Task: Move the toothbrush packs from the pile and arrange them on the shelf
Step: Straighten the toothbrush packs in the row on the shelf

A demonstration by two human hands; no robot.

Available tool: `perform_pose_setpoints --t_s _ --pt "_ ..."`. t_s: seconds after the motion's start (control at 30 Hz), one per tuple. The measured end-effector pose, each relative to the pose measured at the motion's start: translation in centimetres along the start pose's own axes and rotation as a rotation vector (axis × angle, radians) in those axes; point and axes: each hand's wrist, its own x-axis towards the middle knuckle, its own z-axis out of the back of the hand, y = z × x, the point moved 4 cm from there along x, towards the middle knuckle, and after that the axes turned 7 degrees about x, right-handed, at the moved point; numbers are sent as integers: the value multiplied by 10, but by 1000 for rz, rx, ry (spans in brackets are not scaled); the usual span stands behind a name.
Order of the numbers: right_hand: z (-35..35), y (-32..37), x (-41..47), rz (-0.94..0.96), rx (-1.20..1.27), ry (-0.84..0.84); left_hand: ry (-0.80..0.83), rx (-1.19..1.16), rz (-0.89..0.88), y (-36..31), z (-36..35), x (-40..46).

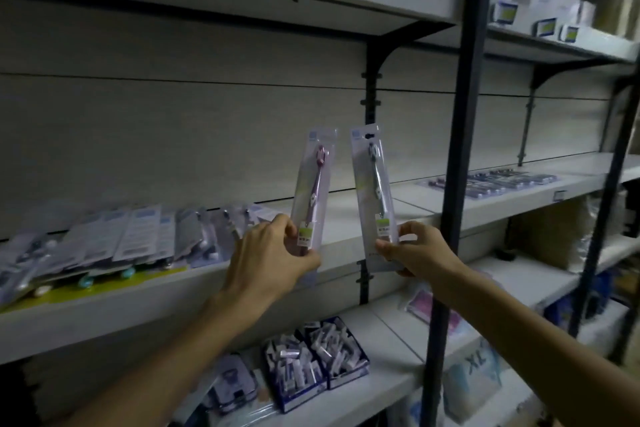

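My left hand (273,253) pinches the bottom of a clear pack with a pink toothbrush (315,184), held upright in front of the middle shelf (343,204). My right hand (412,250) pinches the bottom of a second pack with a grey toothbrush (375,180), also upright and tilted slightly left. The two packs stand side by side, a small gap apart. A pile of toothbrush packs (114,236) lies overlapping on the left part of the same shelf. More packs (498,182) lie flat in a row on the shelf section to the right.
A dark metal upright post (457,156) rises just right of my right hand. The lower shelf holds blue boxes of small white items (313,360), a dark packet (232,388) and a pink packet (429,305). Small boxes (543,26) stand on the upper right shelf.
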Motion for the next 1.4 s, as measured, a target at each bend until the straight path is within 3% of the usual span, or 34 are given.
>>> perform_pose_setpoints --t_s 0.4,0.63,1.0,1.4 --pt "218 -26 21 2 -42 -105 143 -129 -136 -198 -122 21" --pt "311 -46 41 0 -58 -159 226 -160 -161 -287 -184 28" --pt "397 -91 121 14 -65 -242 253 -122 -62 -347 -257 96" --pt "444 -90 262 122 -113 -144 206 -39 129 -359 -327 196"
